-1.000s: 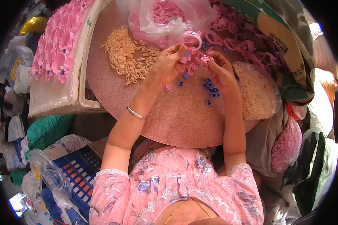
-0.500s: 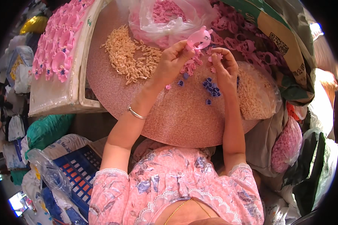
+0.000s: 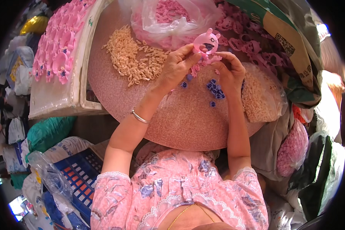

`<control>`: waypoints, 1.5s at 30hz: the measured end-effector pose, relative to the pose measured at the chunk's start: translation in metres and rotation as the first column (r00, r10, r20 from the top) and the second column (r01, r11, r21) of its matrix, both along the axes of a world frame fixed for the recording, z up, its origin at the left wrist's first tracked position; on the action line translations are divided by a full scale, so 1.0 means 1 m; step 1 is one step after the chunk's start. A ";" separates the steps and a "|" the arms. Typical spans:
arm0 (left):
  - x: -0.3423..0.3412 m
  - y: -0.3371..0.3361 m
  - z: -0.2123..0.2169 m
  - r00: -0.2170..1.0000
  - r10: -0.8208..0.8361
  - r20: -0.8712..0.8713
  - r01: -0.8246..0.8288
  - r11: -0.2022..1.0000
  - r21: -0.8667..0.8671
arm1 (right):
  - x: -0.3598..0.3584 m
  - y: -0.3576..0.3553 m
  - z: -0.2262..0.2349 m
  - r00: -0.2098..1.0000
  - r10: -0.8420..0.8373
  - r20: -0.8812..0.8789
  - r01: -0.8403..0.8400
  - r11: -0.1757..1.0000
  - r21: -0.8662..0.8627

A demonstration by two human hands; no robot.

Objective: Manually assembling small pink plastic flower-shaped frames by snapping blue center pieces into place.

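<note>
Over the far part of the round table (image 3: 180, 122), my left hand (image 3: 177, 66) pinches a pink plastic animal piece (image 3: 212, 37) with two small ears and a round opening. At its lower edge, the fingers of my right hand (image 3: 232, 73) are closed on a small pink plastic part (image 3: 214, 58). Whether the two pieces are joined is hidden by the fingers. Just beneath, a few small pink parts (image 3: 195, 70) lie on the table. Several small dark blue striped pieces (image 3: 215, 89) lie beside my right wrist, and a single blue one (image 3: 184, 85) is nearer my left.
Beige plastic pieces (image 3: 128, 57) curve in a heap at left. A clear bag of pink parts (image 3: 172, 32) stands behind my hands; a bag of beige pieces (image 3: 260, 92) is at right. Pink pieces cover a white box (image 3: 61, 94). A large brown-green sack (image 3: 295, 57) bounds the far right.
The pink animal piece has turned to face up and sits slightly lower. My right hand has brought its small pink part against the piece's lower edge.
</note>
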State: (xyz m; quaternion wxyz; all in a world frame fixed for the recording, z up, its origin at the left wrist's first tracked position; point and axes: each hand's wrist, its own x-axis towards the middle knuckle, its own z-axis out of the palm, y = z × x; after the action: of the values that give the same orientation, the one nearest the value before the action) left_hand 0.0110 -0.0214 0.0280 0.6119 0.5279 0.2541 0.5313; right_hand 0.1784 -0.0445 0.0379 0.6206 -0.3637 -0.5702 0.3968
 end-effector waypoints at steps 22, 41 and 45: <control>-0.004 -0.004 0.001 0.952 0.167 -0.256 -0.097 0.959 0.267 | -0.003 0.002 -0.009 0.949 -0.236 0.210 0.217 0.970 0.112; 0.000 -0.008 0.002 0.988 0.093 -0.120 -0.081 0.992 0.096 | -0.011 0.007 -0.015 0.957 0.026 -0.289 -0.029 1.000 -0.005; 0.002 -0.003 -0.003 0.969 0.201 -0.141 -0.159 0.951 0.265 | -0.011 0.007 -0.014 0.963 -0.025 -0.270 0.005 0.997 -0.074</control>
State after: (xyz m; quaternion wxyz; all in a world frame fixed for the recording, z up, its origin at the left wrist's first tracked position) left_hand 0.0133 -0.0243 0.0246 0.4655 0.6181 0.2819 0.5672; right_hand 0.1674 -0.0379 0.0237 0.6821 -0.3326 -0.4626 0.4585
